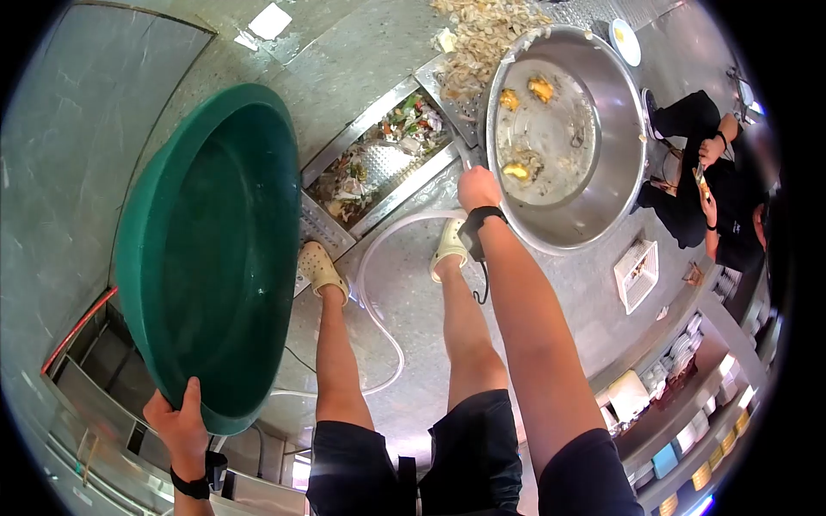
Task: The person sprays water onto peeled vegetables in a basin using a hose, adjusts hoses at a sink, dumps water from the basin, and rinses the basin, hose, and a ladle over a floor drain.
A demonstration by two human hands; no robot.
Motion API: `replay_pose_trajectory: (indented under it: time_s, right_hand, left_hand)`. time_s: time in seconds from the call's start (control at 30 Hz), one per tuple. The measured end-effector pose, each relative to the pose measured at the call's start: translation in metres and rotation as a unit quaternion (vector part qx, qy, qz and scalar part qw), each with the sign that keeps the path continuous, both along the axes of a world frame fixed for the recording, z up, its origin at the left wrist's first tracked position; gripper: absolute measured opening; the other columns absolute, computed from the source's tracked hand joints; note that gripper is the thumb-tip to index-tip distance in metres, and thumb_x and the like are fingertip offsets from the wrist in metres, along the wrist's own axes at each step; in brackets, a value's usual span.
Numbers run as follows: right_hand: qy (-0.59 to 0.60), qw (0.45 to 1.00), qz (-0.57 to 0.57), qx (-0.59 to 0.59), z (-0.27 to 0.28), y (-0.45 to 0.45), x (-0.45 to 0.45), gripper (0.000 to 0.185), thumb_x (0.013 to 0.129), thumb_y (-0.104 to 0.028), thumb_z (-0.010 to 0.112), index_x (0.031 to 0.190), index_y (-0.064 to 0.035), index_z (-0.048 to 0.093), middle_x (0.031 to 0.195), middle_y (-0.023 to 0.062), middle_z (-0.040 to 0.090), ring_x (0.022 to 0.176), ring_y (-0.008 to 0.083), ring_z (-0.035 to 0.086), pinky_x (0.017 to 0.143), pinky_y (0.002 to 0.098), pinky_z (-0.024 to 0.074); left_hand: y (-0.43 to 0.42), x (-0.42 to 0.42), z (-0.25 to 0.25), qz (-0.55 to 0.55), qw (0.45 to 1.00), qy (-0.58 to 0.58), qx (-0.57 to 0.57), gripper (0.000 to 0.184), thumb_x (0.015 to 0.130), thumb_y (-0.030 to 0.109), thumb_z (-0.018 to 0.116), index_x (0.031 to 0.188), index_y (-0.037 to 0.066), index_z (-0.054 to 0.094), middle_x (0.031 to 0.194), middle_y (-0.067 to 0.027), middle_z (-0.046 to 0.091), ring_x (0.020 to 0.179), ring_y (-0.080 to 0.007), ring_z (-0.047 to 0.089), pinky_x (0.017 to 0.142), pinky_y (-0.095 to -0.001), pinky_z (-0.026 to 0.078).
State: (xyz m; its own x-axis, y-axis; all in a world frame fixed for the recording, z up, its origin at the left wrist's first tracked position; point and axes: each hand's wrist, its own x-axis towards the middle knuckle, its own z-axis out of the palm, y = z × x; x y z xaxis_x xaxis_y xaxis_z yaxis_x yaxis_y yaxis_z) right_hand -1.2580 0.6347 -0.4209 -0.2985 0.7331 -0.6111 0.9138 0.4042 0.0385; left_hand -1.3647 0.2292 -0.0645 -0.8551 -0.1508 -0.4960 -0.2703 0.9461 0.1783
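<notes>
My left hand [179, 421] grips the near rim of a large green plastic basin [225, 249], thumb on the inside. The basin is tilted on its side and nothing shows in it. My right hand [478, 187] is closed around a pale hose [366, 279], whose end points toward the floor drain. Beside that hand stands a wide steel basin [615, 163] with several yellow pieces [540, 89] and cloudy residue at the bottom. Between the two basins, an open drain channel [409, 189] holds food scraps [411, 120].
A heap of pale peelings or shells [482, 43] lies at the back. A seated person in black [740, 206] handles something small at the right. A white plastic basket [637, 275] sits on the floor. Shelves of dishes [688, 413] line the lower right. The hose loops around my feet.
</notes>
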Motion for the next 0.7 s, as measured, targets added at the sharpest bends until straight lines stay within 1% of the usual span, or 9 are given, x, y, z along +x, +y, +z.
replay_pose_trajectory:
  time_s: [0.13,0.23,0.33,0.43,0.53,0.57,0.7]
  right_hand:
    - [-0.004,1.0,0.029,0.002,-0.004,0.0,-0.009,0.029,0.085,-0.018,0.045,0.093,-0.0035,0.069,0.097,0.0195,0.066,0.091,0.0355,0.064,0.078,0.0426,0.0513]
    - [0.003,0.999,0.041,0.002,-0.014,0.001,-0.01,0.03,0.086,-0.019,0.045,0.094,-0.0037,0.069,0.098,0.0198,0.066,0.091,0.0359,0.064,0.077,0.043,0.0512]
    - [0.001,0.999,0.04,-0.001,-0.023,0.002,-0.015,0.029,0.085,-0.019,0.044,0.094,-0.0046,0.069,0.098,0.0191,0.066,0.091,0.0362,0.064,0.078,0.043,0.0508]
    - [0.003,0.999,0.037,0.001,-0.023,0.002,-0.022,0.029,0.085,-0.018,0.044,0.095,-0.0052,0.068,0.098,0.0184,0.066,0.092,0.0361,0.063,0.079,0.0426,0.0506]
    - [0.011,0.999,0.049,-0.007,-0.023,0.002,-0.032,0.029,0.085,-0.018,0.044,0.095,-0.005,0.068,0.099,0.0181,0.065,0.093,0.0357,0.063,0.079,0.0423,0.0504]
    - [0.01,0.998,0.057,-0.012,-0.025,0.002,-0.035,0.029,0.085,-0.018,0.044,0.095,-0.0047,0.068,0.1,0.0181,0.065,0.093,0.0356,0.063,0.079,0.0424,0.0503]
    - [0.014,0.997,0.076,-0.011,-0.03,-0.001,-0.045,0.029,0.084,-0.018,0.045,0.095,-0.0037,0.068,0.1,0.0183,0.065,0.093,0.0358,0.063,0.08,0.0429,0.0499]
  left_hand:
    - [-0.009,0.014,-0.005,0.003,1.0,0.006,-0.006,0.032,0.078,0.021,0.073,0.087,-0.009,0.065,0.074,-0.0145,0.068,0.062,-0.0155,0.057,0.06,-0.0336,0.046]
    - [-0.005,0.022,-0.003,0.069,0.995,-0.064,-0.032,0.03,0.079,0.021,0.072,0.086,-0.008,0.066,0.072,-0.0127,0.067,0.062,-0.014,0.055,0.059,-0.0331,0.045]
    - [-0.009,0.034,-0.007,0.027,0.999,-0.035,-0.012,0.029,0.079,0.019,0.071,0.087,-0.008,0.066,0.071,-0.0115,0.066,0.063,-0.0132,0.055,0.059,-0.0322,0.045]
    - [-0.006,0.03,-0.008,0.046,0.999,-0.023,-0.013,0.028,0.08,0.018,0.07,0.088,-0.008,0.065,0.073,-0.0103,0.066,0.065,-0.0128,0.055,0.06,-0.0315,0.045]
    - [-0.008,0.027,-0.007,0.089,0.996,-0.032,0.009,0.028,0.081,0.017,0.069,0.089,-0.009,0.065,0.076,-0.0098,0.066,0.067,-0.0129,0.056,0.062,-0.0311,0.045]
    - [-0.02,0.03,-0.011,0.055,0.998,-0.021,0.018,0.027,0.081,0.016,0.069,0.09,-0.009,0.065,0.075,-0.0092,0.067,0.066,-0.0129,0.056,0.06,-0.0315,0.045]
    - [-0.031,0.036,-0.014,0.046,0.999,-0.012,0.001,0.028,0.081,0.018,0.069,0.088,-0.008,0.065,0.071,-0.0093,0.066,0.062,-0.0131,0.055,0.057,-0.0322,0.044]
